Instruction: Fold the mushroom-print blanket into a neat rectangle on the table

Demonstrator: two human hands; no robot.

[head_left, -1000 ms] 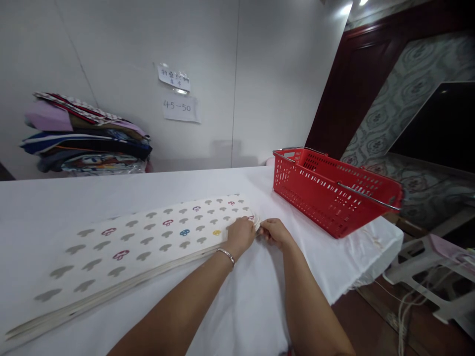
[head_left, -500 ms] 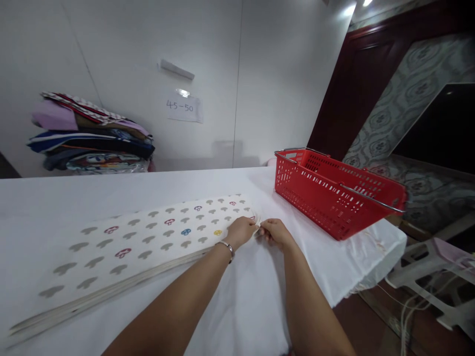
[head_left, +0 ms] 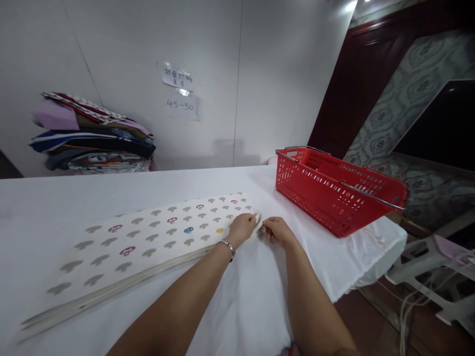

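Note:
A long folded cloth (head_left: 159,237), cream with grey and coloured mushroom prints, lies slanting across the white-covered table (head_left: 256,301). Its layers show along the near edge. At the cloth's right end, my left hand (head_left: 242,227) is closed on the near corner, a bracelet at its wrist. Just to the right, my right hand (head_left: 276,230) pinches the layers at the same corner, which lift slightly between the two hands. The right fingertips are partly hidden.
A red perforated basket (head_left: 334,195) with metal handles stands at the table's right side. Folded fabrics (head_left: 94,133) are piled at the back left. Two paper notes (head_left: 183,108) hang on the white wall. A plastic stool (head_left: 426,272) and cables are beyond the right table edge.
The cloth has shifted slightly to the right, its left end most visibly. Both hands stay at its right corner, where the layers are now spread a little more. The upper note has flapped up and back down.

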